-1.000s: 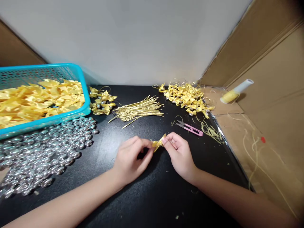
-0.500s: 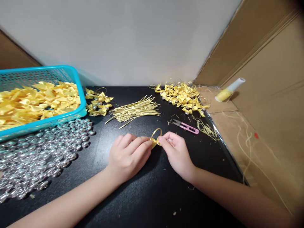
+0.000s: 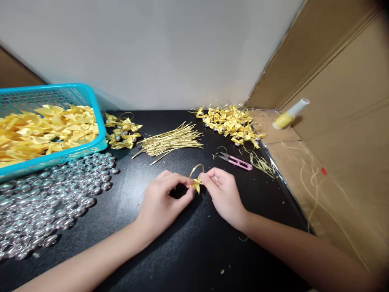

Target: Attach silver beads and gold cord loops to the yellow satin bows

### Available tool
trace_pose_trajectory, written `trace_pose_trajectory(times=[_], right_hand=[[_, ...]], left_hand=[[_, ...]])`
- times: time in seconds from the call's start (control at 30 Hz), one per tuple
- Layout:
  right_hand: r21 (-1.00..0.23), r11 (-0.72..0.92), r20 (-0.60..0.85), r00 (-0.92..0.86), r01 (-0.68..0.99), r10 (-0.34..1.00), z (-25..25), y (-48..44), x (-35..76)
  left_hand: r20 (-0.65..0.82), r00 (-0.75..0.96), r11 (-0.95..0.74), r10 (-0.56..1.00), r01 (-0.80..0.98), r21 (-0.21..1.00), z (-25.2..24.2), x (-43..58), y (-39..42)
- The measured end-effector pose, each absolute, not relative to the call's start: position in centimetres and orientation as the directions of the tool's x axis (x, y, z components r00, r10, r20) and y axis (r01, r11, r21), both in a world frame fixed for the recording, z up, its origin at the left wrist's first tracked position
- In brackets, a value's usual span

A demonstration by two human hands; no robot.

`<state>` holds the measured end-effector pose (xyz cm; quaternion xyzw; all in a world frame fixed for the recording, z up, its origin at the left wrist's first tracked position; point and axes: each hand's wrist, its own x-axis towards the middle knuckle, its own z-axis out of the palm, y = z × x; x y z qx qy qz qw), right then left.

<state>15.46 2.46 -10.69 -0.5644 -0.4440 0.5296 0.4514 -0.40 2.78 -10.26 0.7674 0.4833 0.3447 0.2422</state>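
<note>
A small yellow ribbon bow (image 3: 197,187) with a gold cord loop (image 3: 197,167) standing up from it is held between my two hands over the black table. Thumb and fingers of my left hand (image 3: 165,198) pinch its left side. On its right side, the thumb and forefinger of my right hand (image 3: 223,192) grip the bow close to the foot of the loop. Beyond my hands lies a bundle of cut gold cords (image 3: 173,141). Pink thread snips (image 3: 235,160) rest behind my right hand, beside short cord scraps (image 3: 263,164).
On the left, a blue basket (image 3: 101,136) holds yellow ribbon bows, with many silver beads (image 3: 54,202) spread before it. Finished-looking bows with beads form a small pile (image 3: 123,132) and a larger pile (image 3: 229,123). A thread tube (image 3: 291,113) stands on cardboard at the right.
My left hand has turned, so its thumb now shows under the fingers, and more of the bow is visible. My right hand has hardly moved. The whole view has shifted slightly.
</note>
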Motion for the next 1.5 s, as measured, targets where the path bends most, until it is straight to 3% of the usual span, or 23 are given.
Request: trace_pose_trajectory(times=[0.1, 0.23, 0.37, 0.47, 0.67, 0.73, 1.0, 1.17, 1.23, 1.37, 1.5], right_hand=[[-0.98, -0.196, -0.195, 0.045, 0.021, 0.98, -10.8, 2.4, 15.5], [-0.981, -0.193, -0.193, 0.016, 0.023, 0.981, -10.8, 2.5, 15.6], [-0.981, -0.189, -0.191, -0.055, 0.042, 0.98, -10.7, 2.8, 15.7], [-0.983, -0.181, -0.183, -0.095, 0.032, 0.978, -10.5, 3.3, 16.1], [-0.981, 0.029, 0.056, -0.135, -0.19, 0.989, -7.9, 4.0, 18.4], [-0.979, 0.084, 0.108, -0.123, -0.187, 0.986, -6.5, 4.0, 19.0], [-0.968, 0.144, 0.157, -0.051, -0.208, 0.986, -2.3, 3.3, 19.3], [-0.977, 0.15, 0.169, -0.117, -0.154, 0.979, -0.8, 2.5, 19.4], [-0.981, 0.142, 0.16, -0.131, -0.132, 0.978, -0.5, 2.3, 19.4], [-0.981, 0.125, 0.144, -0.12, -0.151, 0.982, -0.8, 2.4, 19.3], [-0.984, 0.162, 0.167, -0.068, -0.079, 0.984, -2.9, 3.3, 19.2]], left_hand=[[0.136, 0.254, -0.259, 0.958, 0.554, 0.791, -10.1, -0.2, 2.6], [0.088, 0.233, -0.198, 0.968, 0.507, 0.839, -10.0, -0.1, 2.7], [-0.113, 0.281, 0.042, 0.953, 0.246, 0.968, -10.2, -0.1, 3.3], [-0.192, 0.349, 0.165, 0.917, 0.107, 0.98, -10.4, -0.1, 3.8], [-0.17, 0.177, 0.155, 0.969, 0.095, 0.983, -10.3, -0.4, 4.0], [-0.155, 0.176, 0.139, 0.972, 0.096, 0.986, -10.5, -0.4, 4.0], [-0.108, 0.216, 0.076, 0.97, 0.152, 0.986, -10.9, -0.5, 4.1], [0.022, 0.139, -0.06, 0.99, 0.279, 0.958, -10.7, -0.6, 4.3], [-0.038, 0.161, -0.004, 0.986, 0.251, 0.968, -10.6, -0.5, 4.3], [-0.278, 0.288, 0.267, 0.917, 0.076, 0.961, -10.6, -0.2, 4.1], [-0.37, 0.286, 0.383, 0.884, 0.011, 0.924, -10.5, 0.0, 4.0]])
